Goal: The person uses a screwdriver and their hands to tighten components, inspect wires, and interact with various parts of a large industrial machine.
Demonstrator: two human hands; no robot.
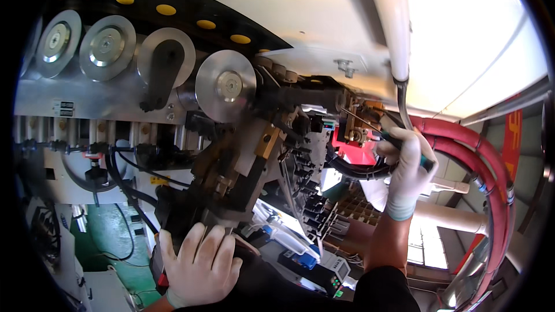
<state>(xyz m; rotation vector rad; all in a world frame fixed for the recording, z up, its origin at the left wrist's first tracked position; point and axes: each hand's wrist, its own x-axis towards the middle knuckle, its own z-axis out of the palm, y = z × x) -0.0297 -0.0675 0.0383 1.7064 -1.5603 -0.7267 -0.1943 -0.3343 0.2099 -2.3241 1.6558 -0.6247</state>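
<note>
My right hand (406, 164), in a white glove, is raised at the right and wrapped round a screwdriver (426, 163) with a dark green handle. Its thin shaft points up and left toward a brass-coloured block (356, 133) on the machine's head; whether the tip touches anything is too small to tell. Also gloved, my left hand (202, 263) lies at the lower left with its fingers spread over the edge of a dark metal machine part (222, 216). Nothing shows in its grasp.
Shiny metal discs (225, 85) line the machine's upper left. Thick red hoses (483, 144) curve down the right side, and a white pipe (393, 29) drops from above. Black cables (124, 176) hang at the left. A small control box (332, 274) sits near my body.
</note>
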